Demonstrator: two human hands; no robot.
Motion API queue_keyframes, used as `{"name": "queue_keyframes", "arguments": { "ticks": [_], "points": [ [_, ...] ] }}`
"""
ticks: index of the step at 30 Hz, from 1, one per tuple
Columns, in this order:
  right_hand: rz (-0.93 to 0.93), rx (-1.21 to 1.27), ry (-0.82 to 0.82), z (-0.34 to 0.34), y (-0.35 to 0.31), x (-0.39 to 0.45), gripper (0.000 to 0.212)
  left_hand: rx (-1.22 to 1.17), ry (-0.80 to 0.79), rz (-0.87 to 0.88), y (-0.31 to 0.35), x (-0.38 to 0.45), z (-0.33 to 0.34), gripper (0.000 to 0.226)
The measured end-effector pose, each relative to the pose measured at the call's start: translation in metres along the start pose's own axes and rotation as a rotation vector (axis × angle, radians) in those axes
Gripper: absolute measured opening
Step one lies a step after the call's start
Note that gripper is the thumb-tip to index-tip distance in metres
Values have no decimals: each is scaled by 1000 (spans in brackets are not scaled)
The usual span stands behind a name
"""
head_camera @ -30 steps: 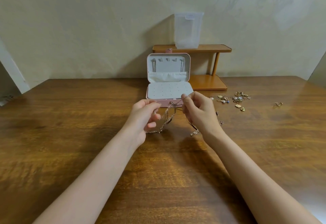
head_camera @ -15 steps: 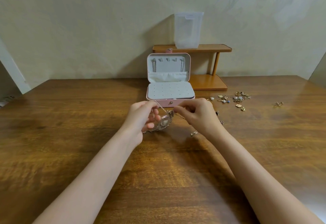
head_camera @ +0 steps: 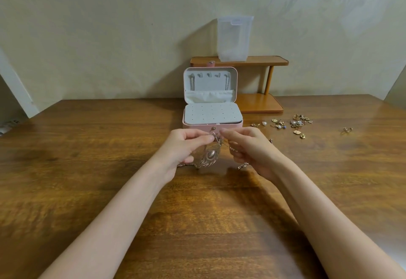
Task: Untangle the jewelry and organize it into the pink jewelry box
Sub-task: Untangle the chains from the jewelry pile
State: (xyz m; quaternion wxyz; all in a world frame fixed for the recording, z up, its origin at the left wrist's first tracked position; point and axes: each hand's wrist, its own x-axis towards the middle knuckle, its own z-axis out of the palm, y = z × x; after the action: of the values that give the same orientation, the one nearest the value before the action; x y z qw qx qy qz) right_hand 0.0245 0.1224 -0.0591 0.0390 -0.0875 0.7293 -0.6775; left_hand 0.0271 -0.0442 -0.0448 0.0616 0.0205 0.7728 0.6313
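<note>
gold tangled chain [head_camera: 211, 154] pinched by left hand [head_camera: 184, 146] and right hand [head_camera: 250, 146] before pink jewelry box [head_camera: 212, 125].

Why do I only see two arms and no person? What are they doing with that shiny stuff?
The camera sits on the person's head and looks down, so you see only their arms. The left hand and the right hand pinch a tangled chain necklace with a feather-shaped pendant. They hold it in front of an open pink jewelry box on a wooden table. Small earrings and charms lie scattered to the right. Behind the box stands a little wooden shelf with a clear plastic container on top.
</note>
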Motion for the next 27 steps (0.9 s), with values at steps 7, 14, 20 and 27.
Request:
{"name": "queue_keyframes", "arguments": {
  "ticks": [7, 14, 20, 27],
  "points": [
    [46, -17, -54, -1, -3, -1, 21, -136, -14, 49, -2, 4, -3, 14],
    [34, 28, -13, 2, -2, 1, 29, 230, 66, 160, -7, 4, 3, 26],
    [16, 116, -110, 4, -3, -1, 20, -340, 164, -13, -6, 8, -2, 13],
    [47, 90, -124, 7, -2, -4, 14, -755, 71, -129, 0, 7, -4, 6]
  ]
}}
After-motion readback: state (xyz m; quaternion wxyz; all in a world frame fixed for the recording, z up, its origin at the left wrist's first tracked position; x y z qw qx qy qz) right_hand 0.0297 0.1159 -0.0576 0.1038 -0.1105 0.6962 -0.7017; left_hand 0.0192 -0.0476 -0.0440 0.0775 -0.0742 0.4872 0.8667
